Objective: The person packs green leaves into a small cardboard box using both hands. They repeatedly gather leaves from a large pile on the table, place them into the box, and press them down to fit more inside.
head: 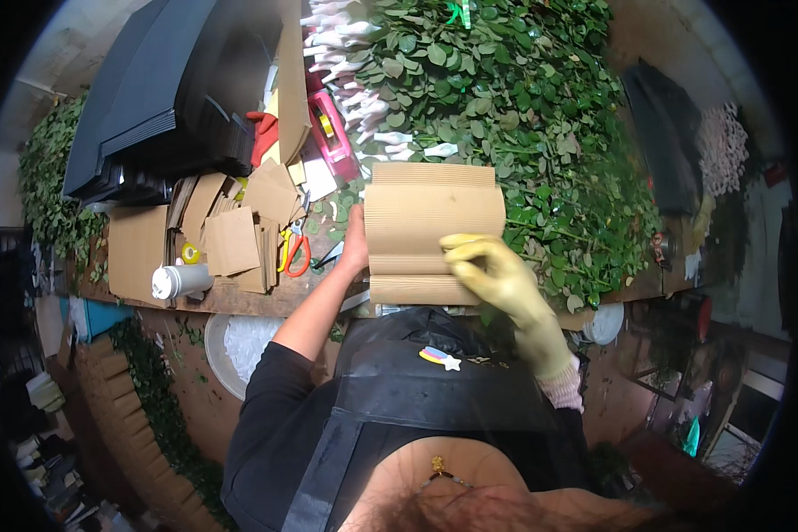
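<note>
A sheet of corrugated cardboard (432,213), creased across its width, lies at the table's near edge in front of my black apron. My left hand (356,243) is bare and rests against the sheet's left edge; its fingers are partly hidden, so its hold is unclear. Over the lower right part of the sheet is my right hand (485,263), in a yellow rubber glove, thumb and fingers curled towards each other. Whether it pinches the cardboard cannot be told. Leafy green stems (545,166) lie beyond and right of the sheet, with white netted flower heads (366,106) at their left.
Left on the table are cardboard pieces (231,241), red-and-yellow-handled scissors (297,253), a white bottle (181,281), clear yellowish tape (190,253) and a pink tape dispenser (333,136). Black folded boxes (173,86) stand behind them. A white tub (216,356) sits below the table edge.
</note>
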`<state>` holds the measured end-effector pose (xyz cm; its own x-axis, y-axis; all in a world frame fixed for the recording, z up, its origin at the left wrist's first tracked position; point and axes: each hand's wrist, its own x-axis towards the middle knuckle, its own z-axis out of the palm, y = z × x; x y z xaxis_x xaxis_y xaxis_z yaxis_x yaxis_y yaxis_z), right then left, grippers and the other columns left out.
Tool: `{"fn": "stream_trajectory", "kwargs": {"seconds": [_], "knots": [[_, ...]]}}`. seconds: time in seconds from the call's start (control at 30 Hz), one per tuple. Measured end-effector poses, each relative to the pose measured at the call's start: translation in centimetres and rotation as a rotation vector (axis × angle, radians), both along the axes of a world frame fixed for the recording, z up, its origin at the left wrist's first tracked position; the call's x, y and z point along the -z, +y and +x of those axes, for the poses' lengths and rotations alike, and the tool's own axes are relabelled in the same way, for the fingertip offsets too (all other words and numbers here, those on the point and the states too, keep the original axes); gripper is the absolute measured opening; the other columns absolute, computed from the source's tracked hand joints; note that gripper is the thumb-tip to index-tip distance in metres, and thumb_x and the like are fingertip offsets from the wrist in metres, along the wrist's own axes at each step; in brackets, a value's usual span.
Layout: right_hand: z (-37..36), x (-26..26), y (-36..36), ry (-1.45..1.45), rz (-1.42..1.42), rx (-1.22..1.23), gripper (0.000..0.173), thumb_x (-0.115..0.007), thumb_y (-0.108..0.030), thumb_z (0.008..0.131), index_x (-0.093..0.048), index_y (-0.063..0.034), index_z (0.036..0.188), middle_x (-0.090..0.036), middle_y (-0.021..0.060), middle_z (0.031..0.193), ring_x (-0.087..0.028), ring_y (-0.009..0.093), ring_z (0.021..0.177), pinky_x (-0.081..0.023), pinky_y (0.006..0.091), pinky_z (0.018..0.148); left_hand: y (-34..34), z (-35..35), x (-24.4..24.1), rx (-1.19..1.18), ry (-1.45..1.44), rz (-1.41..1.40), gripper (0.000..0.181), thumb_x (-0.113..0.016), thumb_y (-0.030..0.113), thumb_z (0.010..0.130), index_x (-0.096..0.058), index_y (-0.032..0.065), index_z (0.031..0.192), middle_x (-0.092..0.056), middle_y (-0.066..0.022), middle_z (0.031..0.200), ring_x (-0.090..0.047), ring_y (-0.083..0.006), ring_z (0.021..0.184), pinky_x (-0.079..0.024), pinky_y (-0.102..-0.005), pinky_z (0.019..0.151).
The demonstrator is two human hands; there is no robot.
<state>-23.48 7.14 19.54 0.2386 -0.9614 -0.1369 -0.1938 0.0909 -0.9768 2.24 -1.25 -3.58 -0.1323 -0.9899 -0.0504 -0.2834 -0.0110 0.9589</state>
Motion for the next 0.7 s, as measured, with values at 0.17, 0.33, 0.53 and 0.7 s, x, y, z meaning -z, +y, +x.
{"fn": "stream_trajectory", "kwargs": {"seconds": [0.17,0.33,0.53,0.7], "knots": [[2.9,2.9,-6.0,1.129,-0.141,-0.273,0.041,-0.087,-0.036,0.079,-0.073,-0.0069,0.105,-0.073,0.0121,0.11,-0.067,0.03,0.11,-0.053,0.0403,0.097,0.7,0.9,-2.2,-0.027,0.375,0.241,0.029,-0.069,0.012,0.098,-0.054,0.0034,0.121,-0.061,-0.0038,0.108,-0.06,-0.0119,0.097,-0.05,-0.027,0.087],[3.8,5.2,-7.3,1.18,-0.035,-0.284,0.045,-0.089,-0.04,0.077,-0.073,-0.0075,0.104,-0.074,0.0136,0.105,-0.07,0.032,0.106,-0.054,0.0407,0.095,1.3,2.5,-8.2,-0.041,-0.264,-0.374,0.019,-0.073,0.02,0.095,-0.068,0.0041,0.104,-0.07,-0.0098,0.099,-0.067,-0.0223,0.09,-0.054,-0.0352,0.078],[3.2,3.2,-7.3,1.187,-0.181,-0.438,0.042,-0.085,-0.041,0.079,-0.072,-0.0076,0.1,-0.071,0.018,0.103,-0.069,0.036,0.105,-0.054,0.0438,0.094,-0.3,-1.8,-9.7,0.723,-0.714,-0.707,0.079,-0.055,0.052,0.1,-0.039,-0.0016,0.155,-0.041,-0.0212,0.16,-0.04,-0.0367,0.146,-0.028,-0.0506,0.122],[4.8,1.0,-8.0,1.106,-0.256,-0.648,0.035,-0.079,-0.037,0.083,-0.072,-0.0069,0.099,-0.071,0.018,0.103,-0.068,0.037,0.102,-0.054,0.0456,0.093,0.1,-2.0,-8.1,0.669,-0.646,-0.71,0.08,-0.053,0.054,0.099,-0.039,-0.0005,0.155,-0.039,-0.0194,0.162,-0.039,-0.0351,0.147,-0.027,-0.0498,0.123]]}}
